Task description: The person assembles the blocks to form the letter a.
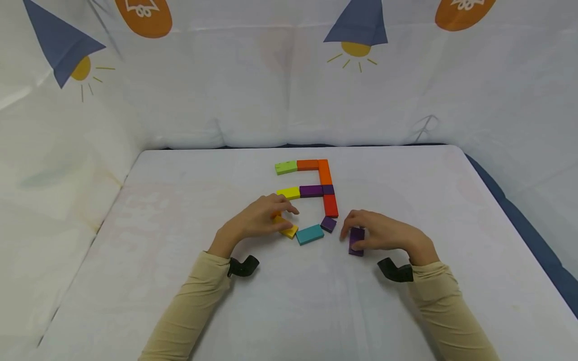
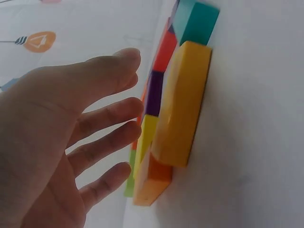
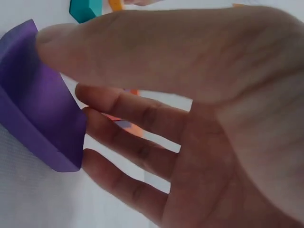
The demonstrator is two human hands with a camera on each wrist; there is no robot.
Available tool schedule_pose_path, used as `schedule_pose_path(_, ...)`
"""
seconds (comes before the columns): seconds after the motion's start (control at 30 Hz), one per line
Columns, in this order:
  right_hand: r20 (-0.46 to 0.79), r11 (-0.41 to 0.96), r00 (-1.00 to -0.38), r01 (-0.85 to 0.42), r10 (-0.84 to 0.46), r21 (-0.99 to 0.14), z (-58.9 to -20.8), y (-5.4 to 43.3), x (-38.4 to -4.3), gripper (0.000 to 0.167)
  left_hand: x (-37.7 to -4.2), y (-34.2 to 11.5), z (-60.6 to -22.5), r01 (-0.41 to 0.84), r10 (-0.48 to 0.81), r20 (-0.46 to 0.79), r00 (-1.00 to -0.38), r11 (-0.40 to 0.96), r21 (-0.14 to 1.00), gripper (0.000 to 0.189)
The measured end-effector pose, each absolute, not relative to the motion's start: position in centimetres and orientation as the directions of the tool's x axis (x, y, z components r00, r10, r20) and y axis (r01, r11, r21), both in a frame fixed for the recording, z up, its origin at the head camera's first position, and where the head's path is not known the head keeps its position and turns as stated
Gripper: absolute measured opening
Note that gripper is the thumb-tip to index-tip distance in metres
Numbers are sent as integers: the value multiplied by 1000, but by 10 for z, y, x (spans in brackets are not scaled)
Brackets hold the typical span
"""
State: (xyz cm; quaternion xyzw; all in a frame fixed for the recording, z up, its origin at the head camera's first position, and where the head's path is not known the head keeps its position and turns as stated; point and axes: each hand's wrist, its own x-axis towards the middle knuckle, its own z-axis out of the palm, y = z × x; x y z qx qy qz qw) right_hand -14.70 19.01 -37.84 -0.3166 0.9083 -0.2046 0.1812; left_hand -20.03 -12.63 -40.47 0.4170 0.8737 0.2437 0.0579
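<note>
My left hand [image 1: 262, 215] hovers over the lower left of a block figure, its fingers loosely bent with nothing between them. Near it lie a yellow-orange block [image 2: 184, 104] and an orange block [image 2: 153, 180], partly hidden by that hand in the head view. My right hand [image 1: 384, 230] holds a purple block [image 3: 40, 95] between thumb and fingers, at the right of the figure. Beside the yellow-orange block is a teal block [image 1: 309, 234], and a small purple block [image 1: 328, 224] sits tilted between teal and the red block [image 1: 331, 206].
Higher in the figure are a lime block [image 1: 286, 167], orange blocks [image 1: 325, 173], a yellow block [image 1: 289, 192] and a long purple block [image 1: 311, 191]. The white table [image 1: 180, 311] reaches a printed curtain [image 1: 253, 90] at the back.
</note>
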Motion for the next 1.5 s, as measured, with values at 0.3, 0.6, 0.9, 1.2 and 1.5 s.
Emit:
schedule_pose_path(0.3, -217, 710, -718, -504, -661, -492, -382, 194, -147, 21, -195, -122, -413, 752, 793, 138, -593, 485, 446, 27)
schedule_pose_path(0.6, -215, 757, -766, -473, -606, -450, -384, 194, -151, 15, -190, -110, -417, 789, 842, 116, -527, 435, 434, 43)
schedule_pose_path(0.9, -200, 760, -783, -454, -590, -464, -386, 190, -152, 20, -191, -114, -411, 764, 794, 98, -600, 532, 365, 46)
schedule_pose_path(1.2, -5, 729, -807, -530, -590, -432, -391, 167, -150, 22, -192, -116, -411, 760, 790, 82, -608, 549, 348, 38)
schedule_pose_path(1.5, 124, 735, -800, -592, -588, -331, -409, 130, -142, 35, -195, -118, -409, 750, 786, 55, -616, 564, 344, 32)
